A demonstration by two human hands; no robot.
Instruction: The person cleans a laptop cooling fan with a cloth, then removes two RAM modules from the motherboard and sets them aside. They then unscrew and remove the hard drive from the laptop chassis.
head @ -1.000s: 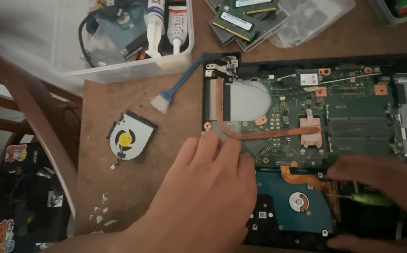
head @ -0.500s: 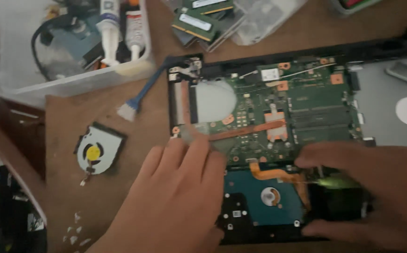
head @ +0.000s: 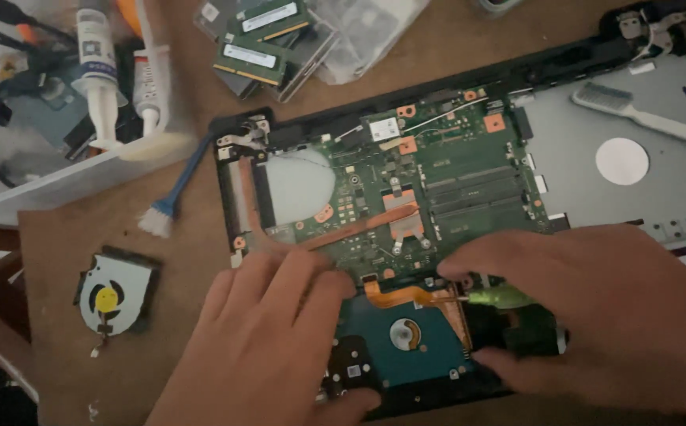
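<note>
Already stripped of its bottom cover, the laptop (head: 469,181) lies open on the wooden tabletop (head: 193,315), filling the frame from the centre out to 3 o'clock. At 9 o'clock its cooling fan (head: 115,290), black with a yellow hub, sits well apart from the chassis, so that piece looks removed; a blue brush (head: 171,193) lies between it and the clear plastic bin (head: 59,185) holding two white syringe tubes (head: 94,75) at 11 o'clock. At 12 o'clock the green memory modules (head: 252,57) rest loose on the tabletop, seemingly pulled as well. Still in place are the green mainboard (head: 445,170), its copper heat pipe (head: 358,229) and the blue-topped hard drive (head: 406,343) at 6 o'clock.

Your left hand (head: 268,339) lies flat with fingers together, pressing on the chassis edge just beside the drive. Your right hand (head: 595,315), at 4 o'clock, curls its fingers around a green-handled tool (head: 497,297), tip toward the orange ribbon cable (head: 406,293) above the drive. At 2 o'clock a white toothbrush (head: 643,114) rests on the grey metal bay (head: 635,189). By the look of it, disassembly is well under way, with drive and board left.
</note>
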